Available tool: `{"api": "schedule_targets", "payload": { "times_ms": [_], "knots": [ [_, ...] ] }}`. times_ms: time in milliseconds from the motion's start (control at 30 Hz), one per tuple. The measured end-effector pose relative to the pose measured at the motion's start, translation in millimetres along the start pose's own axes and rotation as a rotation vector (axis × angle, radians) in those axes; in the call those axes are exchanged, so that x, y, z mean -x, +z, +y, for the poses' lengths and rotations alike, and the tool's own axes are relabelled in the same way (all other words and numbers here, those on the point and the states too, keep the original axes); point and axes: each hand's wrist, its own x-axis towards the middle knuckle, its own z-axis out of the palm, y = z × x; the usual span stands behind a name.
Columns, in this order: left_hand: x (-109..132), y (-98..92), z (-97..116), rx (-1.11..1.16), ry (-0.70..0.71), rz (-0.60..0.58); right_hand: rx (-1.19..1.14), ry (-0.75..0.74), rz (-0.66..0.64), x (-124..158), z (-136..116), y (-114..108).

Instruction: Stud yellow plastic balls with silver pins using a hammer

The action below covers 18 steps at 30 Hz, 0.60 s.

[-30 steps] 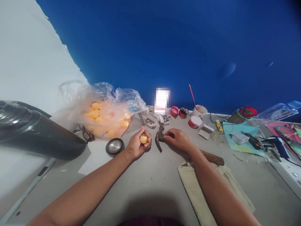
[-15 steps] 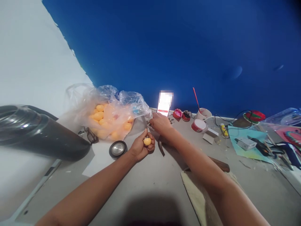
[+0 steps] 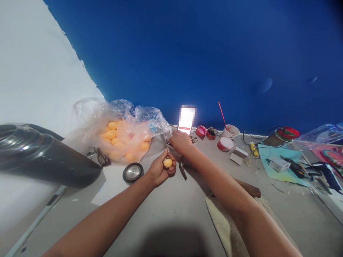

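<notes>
My left hand (image 3: 160, 167) is closed around a small yellow ball (image 3: 167, 163) with dark marks round its edge. Just beyond it, my right hand (image 3: 180, 142) reaches down over a small tray (image 3: 169, 145) in front of the lit phone (image 3: 185, 121). Its fingers are bent and drawn together, and their tips are hidden, so what they hold cannot be made out. Below the right wrist lies a dark curved piece (image 3: 183, 171). Several more yellow balls (image 3: 111, 134) fill a clear plastic bag (image 3: 125, 134) on the left.
A round black-and-metal lid (image 3: 133, 172) and a large dark bottle (image 3: 50, 157) stand left. On the right are two small red cups (image 3: 200, 131), a red-and-white tub (image 3: 225, 144), a white cup (image 3: 230, 131) with a red stick, a wooden handle (image 3: 249, 188) and a cloth (image 3: 222, 221).
My right hand has drawn down slightly over the tray, its fingers bunched closer together. The left hand keeps its hold on the yellow ball. The whole view has shifted slightly.
</notes>
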Motion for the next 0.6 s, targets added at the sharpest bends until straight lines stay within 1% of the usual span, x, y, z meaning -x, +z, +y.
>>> {"api": "schedule_targets", "payload": {
  "times_ms": [200,333,433,500,600],
  "knots": [
    [0,-0.7,-1,-0.003,-0.003,0.0,-0.048,-0.005,0.011,-1,3,4],
    [0,-0.7,0,0.0,-0.01,-0.008,-0.105,0.063,0.068,5,6,1],
    [0,-0.7,0,0.004,-0.02,-0.005,-0.151,0.129,0.111,17,6,-3],
    [1,-0.2,1,0.005,-0.022,-0.008,-0.257,0.17,0.178,27,7,-3],
    [4,2.2,1,0.006,0.012,-0.047,-0.582,0.207,0.358,46,8,2]
  ]
}}
